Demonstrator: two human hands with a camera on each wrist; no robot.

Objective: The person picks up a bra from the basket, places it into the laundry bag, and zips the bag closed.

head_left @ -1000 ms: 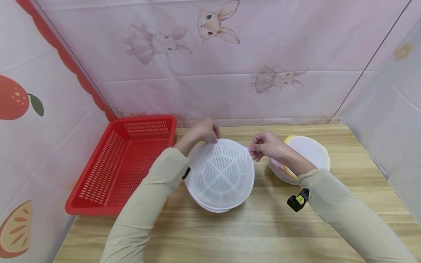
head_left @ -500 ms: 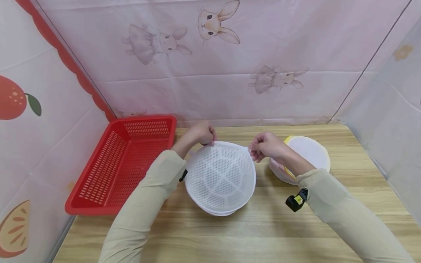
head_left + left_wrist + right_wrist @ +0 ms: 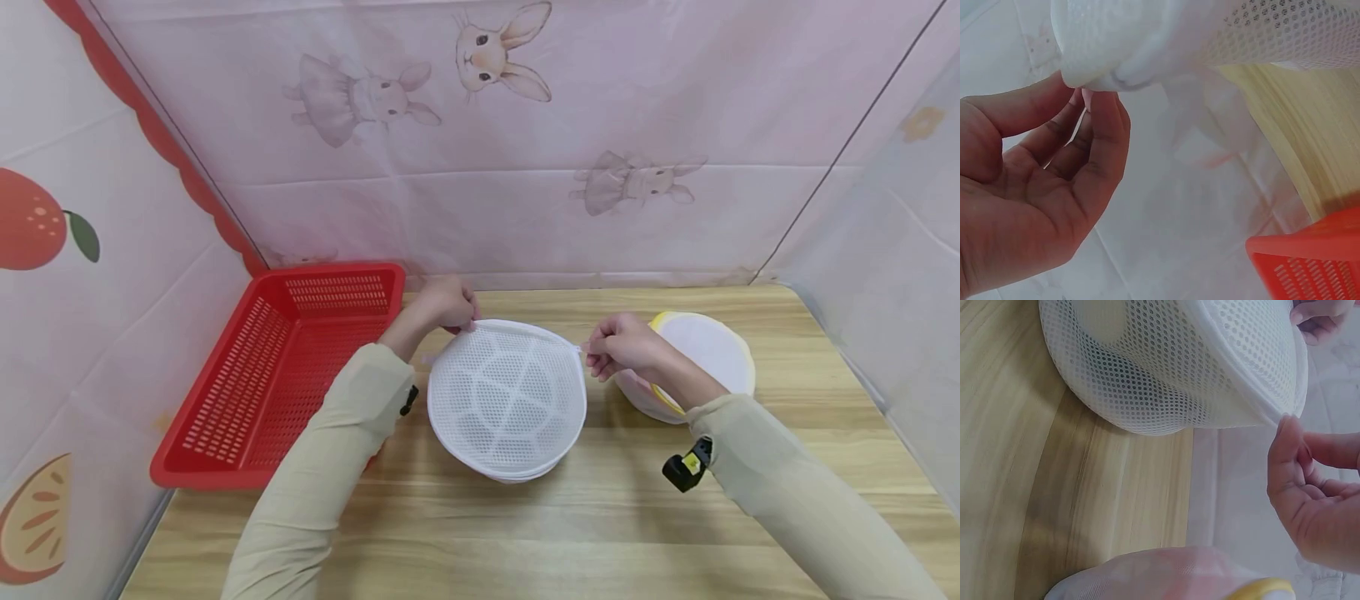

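Note:
A round white mesh laundry bag (image 3: 510,404) stands on the wooden table in the middle of the head view. Its sides bulge below a piped rim. My left hand (image 3: 447,302) pinches the rim at the far left edge between thumb and fingers, which the left wrist view shows up close. At the far right edge my right hand (image 3: 624,343) pinches a pointed corner of the rim; in the right wrist view this corner is pulled outward from the mesh bag (image 3: 1141,369). What lies inside the bag is too blurred to tell.
A red slotted plastic basket (image 3: 213,478) sits at the left, close to my left forearm. Right of the bag, partly behind my right wrist, is a round white bag (image 3: 708,354) with yellow trim. Printed cloth walls (image 3: 487,225) enclose the table at back and sides.
My left hand has shifted a little left along the bag's rim. My right hand has moved slightly right and nearer, still pinching the corner. The mesh bag has tilted slightly with them.

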